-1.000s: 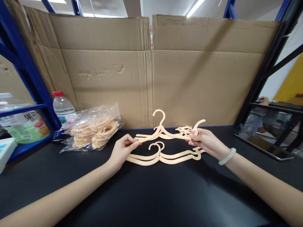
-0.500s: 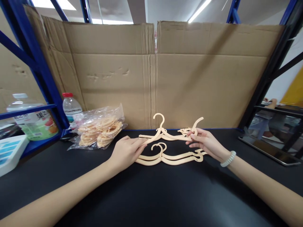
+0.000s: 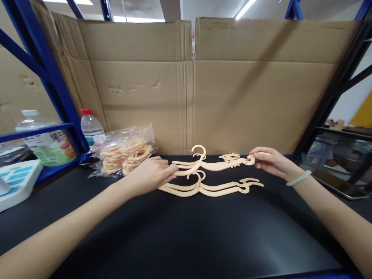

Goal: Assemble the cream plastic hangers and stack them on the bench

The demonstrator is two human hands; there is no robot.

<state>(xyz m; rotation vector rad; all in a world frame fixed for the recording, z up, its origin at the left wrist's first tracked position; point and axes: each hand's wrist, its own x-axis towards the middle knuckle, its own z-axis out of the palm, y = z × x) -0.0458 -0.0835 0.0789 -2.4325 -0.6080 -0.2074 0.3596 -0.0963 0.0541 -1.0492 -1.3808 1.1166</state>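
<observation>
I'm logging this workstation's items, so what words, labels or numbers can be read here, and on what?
"果之": large dark characters on the label of the big drink bottle on the blue shelf at left; its smaller print is too blurred to read.
Small water bottle with a red cap: label too small to read.
Cardboard, hangers, bag of rings: no text visible.

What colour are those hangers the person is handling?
Pale cream-peach. The hangers between the left hand and right hand show best in the head view.
</observation>
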